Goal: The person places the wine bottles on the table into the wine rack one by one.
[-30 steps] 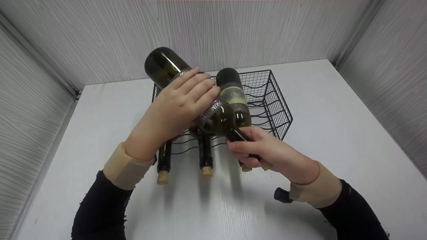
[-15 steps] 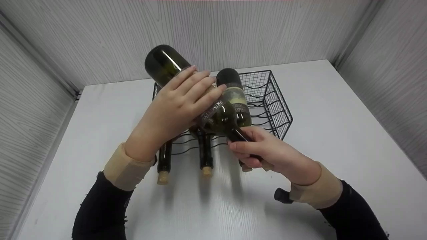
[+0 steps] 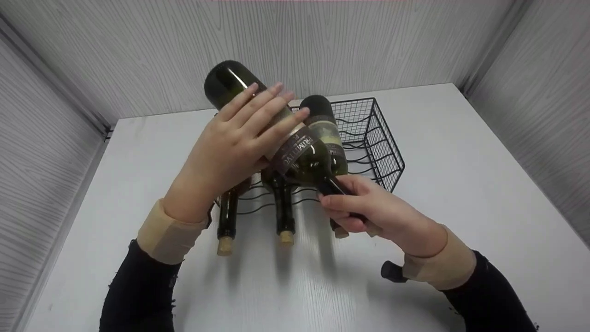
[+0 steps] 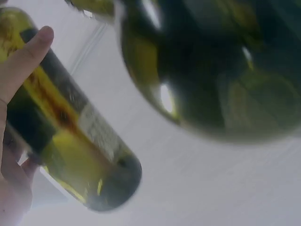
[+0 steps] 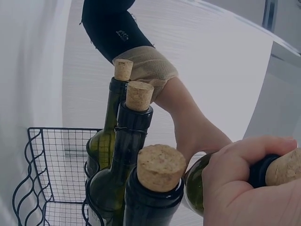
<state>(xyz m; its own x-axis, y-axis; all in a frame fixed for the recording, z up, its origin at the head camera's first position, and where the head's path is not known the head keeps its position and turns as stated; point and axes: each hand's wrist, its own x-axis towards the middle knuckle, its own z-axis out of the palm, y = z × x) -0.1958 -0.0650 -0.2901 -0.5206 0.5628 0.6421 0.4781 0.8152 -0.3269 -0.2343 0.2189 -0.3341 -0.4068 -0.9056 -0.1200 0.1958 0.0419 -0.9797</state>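
Note:
A dark green wine bottle (image 3: 304, 154) with a "Primitivo" label is held aslant above the wire rack, base up at the left and neck down at the right. My right hand (image 3: 364, 205) grips its neck; the cork (image 5: 288, 168) shows past the fingers in the right wrist view. My left hand (image 3: 235, 136) lies across the body with long, spread fingers; its thumb is hidden in the head view. Below, three corked bottles lie in the black wire rack (image 3: 388, 159): a left bottle (image 3: 228, 214), a middle bottle (image 3: 285, 210) and a right bottle (image 3: 322, 131).
The rack stands on a white table (image 3: 461, 184), and its right side shows bare wavy wires. Pale wood-grain panels (image 3: 345, 46) rise behind and at both sides. Corked necks stick out of the rack's front, close to my right hand.
My left fingers have straightened and their tips have lifted somewhat on the bottle. The bottle has turned a little, so more label shows, and has shifted slightly right with my right hand.

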